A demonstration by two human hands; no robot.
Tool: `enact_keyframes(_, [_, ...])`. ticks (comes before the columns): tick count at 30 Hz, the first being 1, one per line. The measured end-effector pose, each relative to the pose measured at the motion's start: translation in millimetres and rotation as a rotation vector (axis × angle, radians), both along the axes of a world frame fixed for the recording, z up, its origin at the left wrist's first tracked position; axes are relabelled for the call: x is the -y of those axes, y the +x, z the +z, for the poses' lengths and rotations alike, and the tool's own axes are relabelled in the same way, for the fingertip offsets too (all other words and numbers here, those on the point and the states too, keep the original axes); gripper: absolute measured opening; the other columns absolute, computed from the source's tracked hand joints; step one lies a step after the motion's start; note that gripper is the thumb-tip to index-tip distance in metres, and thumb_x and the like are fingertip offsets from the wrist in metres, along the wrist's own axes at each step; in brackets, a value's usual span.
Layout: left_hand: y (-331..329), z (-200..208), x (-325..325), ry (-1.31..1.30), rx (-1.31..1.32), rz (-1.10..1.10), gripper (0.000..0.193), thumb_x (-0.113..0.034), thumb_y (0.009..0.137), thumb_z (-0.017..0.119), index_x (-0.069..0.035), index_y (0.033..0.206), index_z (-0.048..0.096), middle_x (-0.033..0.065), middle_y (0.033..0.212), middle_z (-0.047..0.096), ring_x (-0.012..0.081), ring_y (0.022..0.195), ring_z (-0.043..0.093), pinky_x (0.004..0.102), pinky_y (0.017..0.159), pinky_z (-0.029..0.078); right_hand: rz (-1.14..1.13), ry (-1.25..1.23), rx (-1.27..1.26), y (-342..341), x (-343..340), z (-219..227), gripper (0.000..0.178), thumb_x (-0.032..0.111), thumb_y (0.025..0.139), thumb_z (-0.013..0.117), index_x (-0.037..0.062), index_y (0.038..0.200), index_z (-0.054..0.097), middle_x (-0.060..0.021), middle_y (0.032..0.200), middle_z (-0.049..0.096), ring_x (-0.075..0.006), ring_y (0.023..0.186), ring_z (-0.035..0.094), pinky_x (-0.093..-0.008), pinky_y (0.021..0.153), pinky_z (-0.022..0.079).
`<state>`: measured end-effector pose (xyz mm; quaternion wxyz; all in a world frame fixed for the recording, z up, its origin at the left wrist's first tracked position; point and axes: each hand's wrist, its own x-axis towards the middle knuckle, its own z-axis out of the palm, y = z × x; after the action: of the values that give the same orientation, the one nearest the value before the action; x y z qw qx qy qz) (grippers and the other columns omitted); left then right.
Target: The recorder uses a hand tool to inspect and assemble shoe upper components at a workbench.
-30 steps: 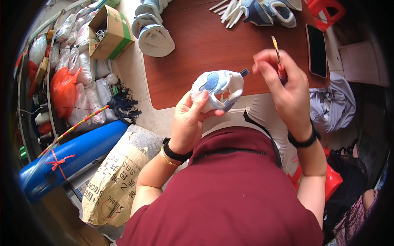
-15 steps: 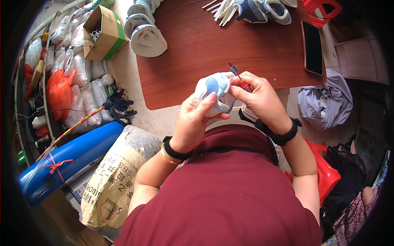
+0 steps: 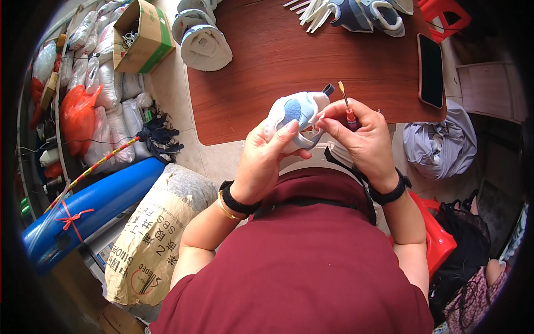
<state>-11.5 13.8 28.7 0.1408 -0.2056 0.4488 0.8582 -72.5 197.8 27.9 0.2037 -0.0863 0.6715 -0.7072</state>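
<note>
Reddish-brown wooden tabletop (image 3: pixel 289 67) fills the twelve o'clock half of the view, with pale floor tiles and clutter off at nine o'clock.

At its near edge, at the centre, the left hand (image 3: pixel 267 158) wraps its grip around a small white-and-blue child's shoe (image 3: pixel 297 119), thumb pressed on the side panel. Just beside it at three o'clock, the right hand (image 3: pixel 361 136) pinches a thin red-handled tool with a yellowish tip (image 3: pixel 346 108), fingertips touching the shoe's edge.

Judging from this, the tool's tip stands close to the left thumb; a slip off the curved upper could jab skin or mark the shoe. The shoe hangs over the lap, past the tabletop edge, so a loosened grip would likely drop it to the floor.

Packages, largest first:
- a blue plastic roll tied with red ribbon (image 3: pixel 89 209), at eight o'clock;
- a tan woven sack with dark print and a round red mark (image 3: pixel 150 245), at seven o'clock, leaning against the roll;
- an orange plastic bag (image 3: pixel 78 117), at nine o'clock, among white filled bags (image 3: pixel 119 119);
- an open brown cardboard box with a green stripe (image 3: pixel 142 36), at eleven o'clock;
- a black flat phone (image 3: pixel 431 69), at two o'clock on the tabletop.
</note>
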Motion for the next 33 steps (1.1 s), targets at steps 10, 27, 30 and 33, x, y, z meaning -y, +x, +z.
enact_keyframes(10, [4, -4, -3, -0.135, -0.145, -0.037, 0.030, -0.010, 0.095, 0.065, -0.001, 0.123, 0.058, 0.0054, 0.106, 0.067, 0.0117, 0.091, 0.065, 0.0276, 0.078, 0.056, 0.075, 0.142, -0.110, 14, 3, 15, 0.009, 0.000, 0.087, 0.070, -0.0025, 0.094, 0.065, -0.0080, 0.085, 0.068, -0.0106, 0.075, 0.068, -0.0252, 0.065, 0.053])
enact_keyframes(27, [5, -12, 0, -0.188, -0.145, -0.051, 0.034, -0.010, 0.093, 0.067, 0.000, 0.124, 0.057, 0.0052, 0.109, 0.066, 0.0104, 0.091, 0.063, 0.0273, 0.072, 0.057, 0.106, 0.337, -0.348, 16, 8, 12, 0.010, 0.001, 0.084, 0.068, 0.0011, 0.093, 0.063, -0.0101, 0.082, 0.064, -0.0223, 0.070, 0.066, -0.0314, 0.061, 0.053])
enact_keyframes(30, [4, -13, 0, -0.211, -0.150, -0.057, 0.034, -0.009, 0.093, 0.067, 0.000, 0.124, 0.058, 0.0051, 0.109, 0.066, 0.0101, 0.091, 0.063, 0.0269, 0.071, 0.057, 0.102, 0.337, -0.344, 16, 9, 12, 0.010, 0.001, 0.084, 0.068, 0.0011, 0.093, 0.063, -0.0102, 0.082, 0.064, -0.0218, 0.070, 0.066, -0.0314, 0.061, 0.053])
enact_keyframes(33, [2, -12, 0, -0.215, -0.144, -0.057, 0.032, -0.009, 0.093, 0.067, 0.000, 0.123, 0.059, 0.0047, 0.108, 0.066, 0.0100, 0.091, 0.063, 0.0264, 0.070, 0.057, 0.099, 0.336, -0.338, 15, 9, 11, 0.010, 0.001, 0.084, 0.068, 0.0011, 0.093, 0.063, -0.0102, 0.081, 0.063, -0.0211, 0.069, 0.065, -0.0310, 0.061, 0.053])
